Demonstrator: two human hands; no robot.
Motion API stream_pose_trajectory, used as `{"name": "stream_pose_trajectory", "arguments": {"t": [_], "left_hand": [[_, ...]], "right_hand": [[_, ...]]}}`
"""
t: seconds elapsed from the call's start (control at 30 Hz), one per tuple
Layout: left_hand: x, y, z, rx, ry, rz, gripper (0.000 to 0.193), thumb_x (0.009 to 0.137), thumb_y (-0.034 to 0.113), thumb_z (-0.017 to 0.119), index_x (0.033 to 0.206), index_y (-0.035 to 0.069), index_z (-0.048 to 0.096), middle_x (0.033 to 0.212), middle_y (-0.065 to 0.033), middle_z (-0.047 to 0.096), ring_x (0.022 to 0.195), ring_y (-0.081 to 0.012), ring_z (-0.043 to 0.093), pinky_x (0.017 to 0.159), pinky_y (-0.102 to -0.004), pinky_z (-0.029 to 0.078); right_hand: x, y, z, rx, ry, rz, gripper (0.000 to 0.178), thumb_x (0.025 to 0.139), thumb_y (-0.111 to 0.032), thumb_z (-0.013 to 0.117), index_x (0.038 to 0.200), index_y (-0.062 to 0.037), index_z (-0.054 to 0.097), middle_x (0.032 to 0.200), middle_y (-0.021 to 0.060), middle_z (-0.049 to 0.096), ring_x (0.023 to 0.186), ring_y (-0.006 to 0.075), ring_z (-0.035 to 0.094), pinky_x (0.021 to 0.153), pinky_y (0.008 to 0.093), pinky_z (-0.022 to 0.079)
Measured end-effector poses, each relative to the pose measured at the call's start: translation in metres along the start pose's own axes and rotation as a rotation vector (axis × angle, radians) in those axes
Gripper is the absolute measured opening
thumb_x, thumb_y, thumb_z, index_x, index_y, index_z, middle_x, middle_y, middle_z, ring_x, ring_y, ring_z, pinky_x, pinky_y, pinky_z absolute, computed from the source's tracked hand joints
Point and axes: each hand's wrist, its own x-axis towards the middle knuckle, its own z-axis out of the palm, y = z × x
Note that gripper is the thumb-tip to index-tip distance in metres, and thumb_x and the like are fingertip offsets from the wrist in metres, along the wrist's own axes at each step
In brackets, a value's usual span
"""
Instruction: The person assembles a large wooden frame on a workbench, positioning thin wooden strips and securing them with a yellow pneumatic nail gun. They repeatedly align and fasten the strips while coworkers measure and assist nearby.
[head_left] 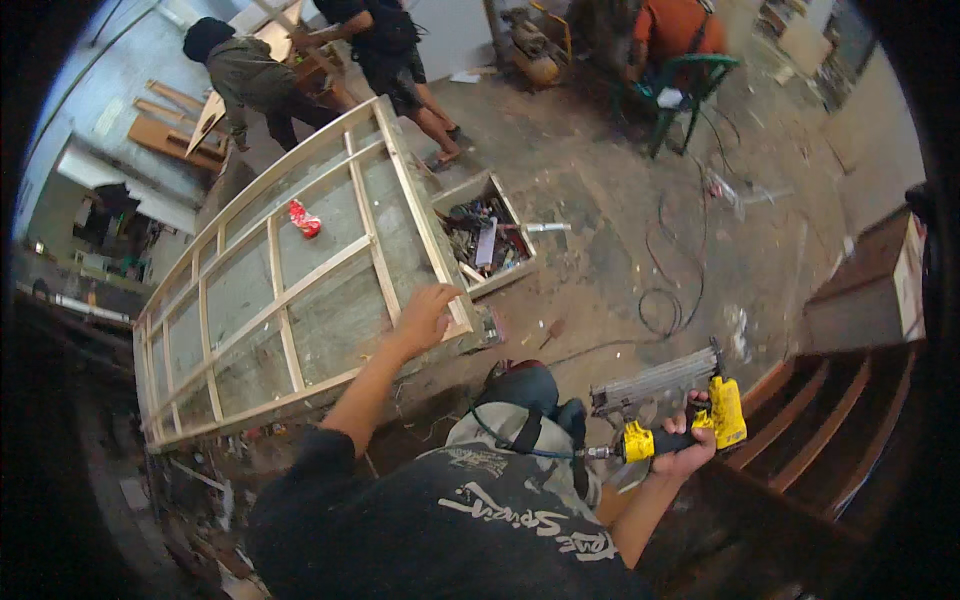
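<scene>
From my head camera, my left hand point(425, 315) is spread open and rests on the near corner of a big wooden frame point(290, 290) that lies on the floor. My right hand point(685, 450) is wrapped tight around a yellow nail gun point(680, 415), low on my right, well away from the frame. A box of tools point(487, 243) sits just past the frame.

One package seen: small crumpled red packet with white markings point(305, 218), lying inside the wooden frame point(290, 300), well up and left of the left hand point(425, 318). Print too small to resolve. No labels, signs or screens made out elsewhere.
</scene>
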Motion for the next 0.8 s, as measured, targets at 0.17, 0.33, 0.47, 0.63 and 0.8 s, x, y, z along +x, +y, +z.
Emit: {"name": "stream_pose_trajectory", "arguments": {"t": [0.17, 0.33, 0.47, 0.63, 0.8], "left_hand": [[-0.072, 0.042, 0.033, -0.075, 0.177, -0.306, 0.061, 0.078, 0.026, 0.078, 0.13, 0.01, 0.049, 0.122, -0.0163, 0.057, 0.108, -0.04, 0.057, 0.093, -0.0478, 0.047], [-0.106, 0.051, 0.074, -0.033, 0.217, -0.481, 0.049, 0.079, 0.023, 0.076, 0.122, 0.009, 0.056, 0.115, -0.0124, 0.061, 0.105, -0.0353, 0.059, 0.092, -0.0453, 0.048], [-0.127, 0.061, 0.096, 0.075, 0.247, -0.426, 0.041, 0.079, 0.017, 0.074, 0.117, 0.009, 0.06, 0.112, -0.0111, 0.062, 0.107, -0.0317, 0.058, 0.093, -0.0445, 0.047], [-0.141, 0.073, 0.117, 0.153, 0.355, -0.402, 0.038, 0.077, 0.016, 0.073, 0.112, 0.007, 0.063, 0.107, -0.0125, 0.063, 0.107, -0.0333, 0.057, 0.092, -0.0455, 0.046], [-0.155, 0.089, 0.135, 0.165, 0.402, -0.353, 0.035, 0.079, 0.008, 0.065, 0.114, 0.004, 0.062, 0.119, -0.0112, 0.062, 0.111, -0.032, 0.056, 0.096, -0.0443, 0.043]], "right_hand": [[0.018, -0.004, 0.004, -0.063, -0.132, 0.076, 0.057, 0.071, -0.007, 0.052, 0.128, -0.0009, 0.049, 0.122, 0.0121, 0.057, 0.066, 0.0165, 0.048, 0.062, 0.0314, 0.047], [0.043, -0.001, -0.007, -0.029, -0.201, 0.142, 0.058, 0.07, -0.009, 0.052, 0.127, -0.0013, 0.05, 0.12, 0.0117, 0.058, 0.063, 0.016, 0.049, 0.058, 0.0297, 0.046], [0.058, -0.001, -0.009, -0.079, -0.17, 0.175, 0.058, 0.069, -0.01, 0.052, 0.126, -0.0021, 0.05, 0.12, 0.0114, 0.058, 0.062, 0.0161, 0.049, 0.057, 0.0303, 0.046], [0.085, -0.001, -0.001, -0.069, -0.293, 0.277, 0.055, 0.069, -0.01, 0.052, 0.123, -0.0022, 0.05, 0.116, 0.0112, 0.057, 0.062, 0.0158, 0.049, 0.058, 0.0307, 0.046], [0.109, 0.0, -0.002, -0.082, -0.366, 0.328, 0.056, 0.069, -0.007, 0.053, 0.125, -0.0024, 0.049, 0.115, 0.0115, 0.057, 0.063, 0.0156, 0.049, 0.059, 0.0308, 0.046]]}}
